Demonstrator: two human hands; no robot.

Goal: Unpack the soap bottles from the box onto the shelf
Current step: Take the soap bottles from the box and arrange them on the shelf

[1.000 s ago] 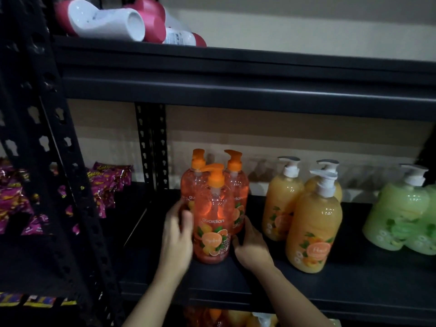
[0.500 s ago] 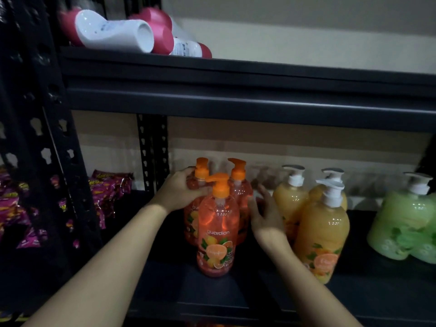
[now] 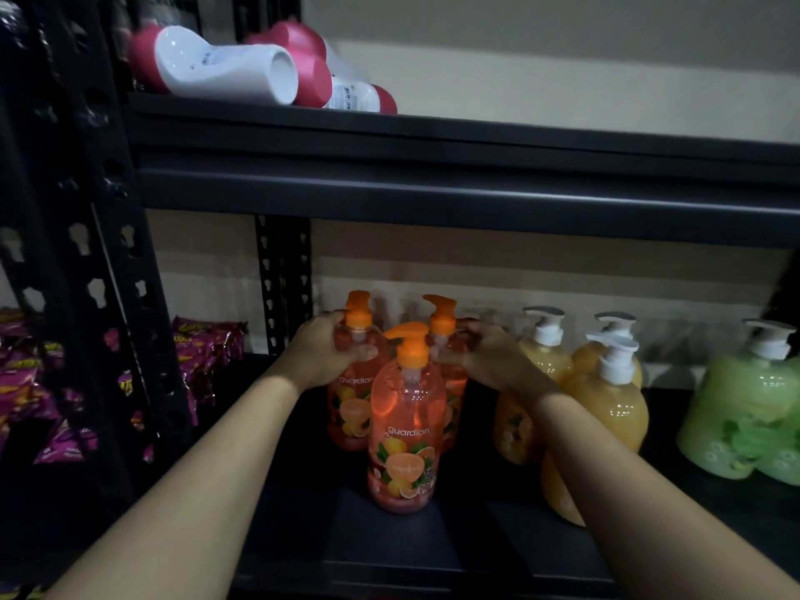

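Gripping upright rear orange bottles (image 3: 346, 407): left hand (image 3: 322, 352), right hand (image 3: 489, 361); pumps up.

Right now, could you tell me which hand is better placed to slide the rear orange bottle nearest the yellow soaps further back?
Right, probably: the right hand grips that rear orange bottle at its shoulder, while the left hand holds the other rear bottle beyond the front orange bottle.

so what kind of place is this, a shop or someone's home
Probably a shop or its stockroom, not a home: black slotted metal racking, same-style pump bottles grouped as orange soap bottles, yellow soap bottles and green soap bottles, plus purple snack packets heaped in the next bay.
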